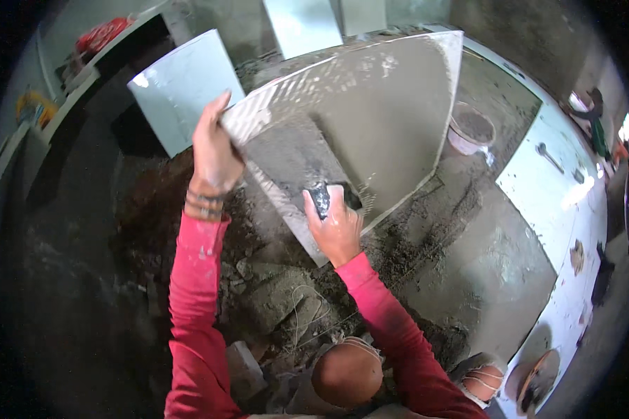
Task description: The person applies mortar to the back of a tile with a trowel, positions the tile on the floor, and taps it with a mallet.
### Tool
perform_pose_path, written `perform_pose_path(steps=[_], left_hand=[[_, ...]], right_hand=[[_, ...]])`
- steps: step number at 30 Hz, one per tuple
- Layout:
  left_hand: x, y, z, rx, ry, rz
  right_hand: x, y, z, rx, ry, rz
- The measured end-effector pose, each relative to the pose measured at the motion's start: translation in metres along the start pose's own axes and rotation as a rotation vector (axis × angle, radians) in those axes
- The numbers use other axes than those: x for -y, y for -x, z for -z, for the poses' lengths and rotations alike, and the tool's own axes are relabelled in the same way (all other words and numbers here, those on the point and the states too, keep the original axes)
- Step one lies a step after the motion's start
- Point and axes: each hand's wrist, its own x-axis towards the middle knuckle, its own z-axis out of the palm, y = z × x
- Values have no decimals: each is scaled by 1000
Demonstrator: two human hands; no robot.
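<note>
A large tile (405, 119) is tilted up in front of me, its upward face coated in grey mortar. Ridged streaks show along its upper left edge. My left hand (214, 153) grips the tile's left corner, thumb up along the edge. In my right hand (335, 229) is the dark handle of a flat trowel (293, 150). Its wide, mortar-smeared blade lies against the left part of the coated face and hides what is under it.
A bucket (463, 144) of grey mix stands beyond the tile on the right. White tiles (531, 185) line the right side, with a hammer (550, 158) on them. Another white tile (189, 80) leans at the back left. Rubble and wet mortar (426, 230) cover the ground. A person (597, 122) is far right.
</note>
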Motion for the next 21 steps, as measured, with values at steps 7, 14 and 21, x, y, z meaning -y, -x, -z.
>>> perform_pose_path(steps=[7,14,21], left_hand=[[24,6,-16,-355,-118,-307],[30,7,-8,-426,-111,-414],[29,36,-35,-308,-49,-352]], right_hand=[[-72,-116,49,-229,215,-135],[-187,-237,111,-347,371,-256],[-227,-281,240,-36,482,-262]])
